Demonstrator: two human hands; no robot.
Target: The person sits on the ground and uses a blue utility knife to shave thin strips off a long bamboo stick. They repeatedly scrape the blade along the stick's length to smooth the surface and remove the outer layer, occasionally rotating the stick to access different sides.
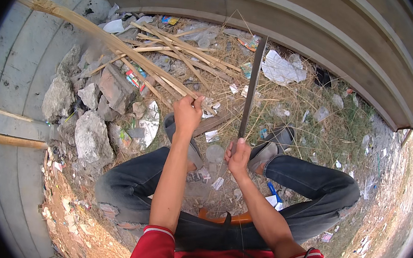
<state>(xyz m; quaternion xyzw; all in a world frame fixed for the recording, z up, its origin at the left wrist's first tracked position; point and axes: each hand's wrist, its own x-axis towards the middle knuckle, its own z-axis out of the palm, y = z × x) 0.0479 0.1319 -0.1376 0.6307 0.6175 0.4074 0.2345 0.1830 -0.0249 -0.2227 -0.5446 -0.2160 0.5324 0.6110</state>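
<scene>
My left hand (188, 115) is closed on the near end of a long split bamboo piece (143, 64), which reaches away to the upper left. Its far end (37, 3) is thick and pale. In my right hand (237, 157) I grip a machete (252, 91) with a long, dark, straight blade. The blade points away from me, tip up, and stands apart from the bamboo. My fingers cover most of its handle. Beyond my left hand, a loose pile of thin bamboo strips (189, 52) lies on the ground.
Rough rocks (90, 135) are heaped at the left, beside a grey panel wall (24, 57). A ribbed metal sheet (297, 13) closes off the far side. Dry grass and litter surround my sandals (264, 157). A blue object (274, 191) lies by my right leg, and something orange (230, 218) shows beneath me.
</scene>
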